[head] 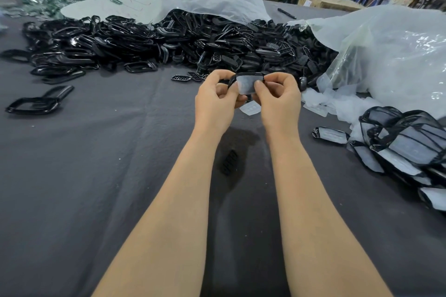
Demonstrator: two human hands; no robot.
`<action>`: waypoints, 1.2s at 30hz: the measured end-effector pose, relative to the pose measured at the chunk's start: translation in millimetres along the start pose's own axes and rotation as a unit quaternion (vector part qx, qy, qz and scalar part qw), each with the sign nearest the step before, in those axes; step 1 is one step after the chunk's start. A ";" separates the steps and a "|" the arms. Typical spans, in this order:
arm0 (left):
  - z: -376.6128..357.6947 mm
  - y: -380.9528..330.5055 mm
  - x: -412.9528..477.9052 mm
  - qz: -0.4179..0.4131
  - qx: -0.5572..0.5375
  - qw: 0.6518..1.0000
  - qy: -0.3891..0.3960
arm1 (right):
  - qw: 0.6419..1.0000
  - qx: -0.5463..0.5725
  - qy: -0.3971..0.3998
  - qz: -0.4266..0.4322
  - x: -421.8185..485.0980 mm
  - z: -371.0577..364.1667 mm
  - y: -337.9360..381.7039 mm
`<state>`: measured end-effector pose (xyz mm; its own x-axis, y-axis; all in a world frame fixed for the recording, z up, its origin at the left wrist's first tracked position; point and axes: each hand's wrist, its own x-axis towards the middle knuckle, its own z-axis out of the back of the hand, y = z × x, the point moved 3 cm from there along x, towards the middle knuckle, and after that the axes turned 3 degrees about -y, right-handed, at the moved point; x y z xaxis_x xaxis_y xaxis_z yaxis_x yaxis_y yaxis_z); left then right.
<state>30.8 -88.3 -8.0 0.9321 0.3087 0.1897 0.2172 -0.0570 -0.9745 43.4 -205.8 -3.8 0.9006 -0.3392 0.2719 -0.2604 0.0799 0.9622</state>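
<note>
Holding a black frame [243, 77] with a translucent insert [247, 84] above the grey tabletop [96, 176], I pinch it with both hands: left hand [216, 97] at its left end, right hand [277, 96] with its thumb on the insert. Behind lies a heap of black parts [169, 43], and finished pieces [405, 147] are stacked at right.

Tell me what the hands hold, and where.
A black frame with a translucent insert: left hand pinches its left end, right hand its right end.
</note>
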 end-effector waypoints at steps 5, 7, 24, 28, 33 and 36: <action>0.5 1.3 0.5 0.003 0.000 1.000 0.000 | 0.999 0.031 0.012 -0.032 3.7 2.0 -2.3; 0.3 1.8 0.8 0.008 -0.003 1.000 -0.002 | 0.999 0.016 0.012 -0.028 4.2 1.3 -1.8; -0.9 2.4 0.3 0.031 -0.010 0.999 0.013 | 0.983 0.094 0.049 -0.148 4.1 -1.5 -8.1; -1.0 2.1 0.3 0.025 0.012 0.999 0.016 | 0.990 0.039 0.053 -0.128 4.9 2.7 -6.8; -1.5 4.9 -0.1 0.039 0.021 0.999 0.003 | 0.995 -0.027 0.033 -0.093 2.8 1.3 -6.2; -1.7 7.0 0.2 0.056 0.026 0.998 -0.019 | 0.993 -0.113 -0.024 -0.003 -1.1 0.0 -2.6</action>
<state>32.9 -90.2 -14.6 0.9376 0.3392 0.0759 0.0967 -0.0448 -0.9943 43.1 -205.7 -6.6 0.8830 -0.3833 0.2710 -0.1666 0.2840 0.9443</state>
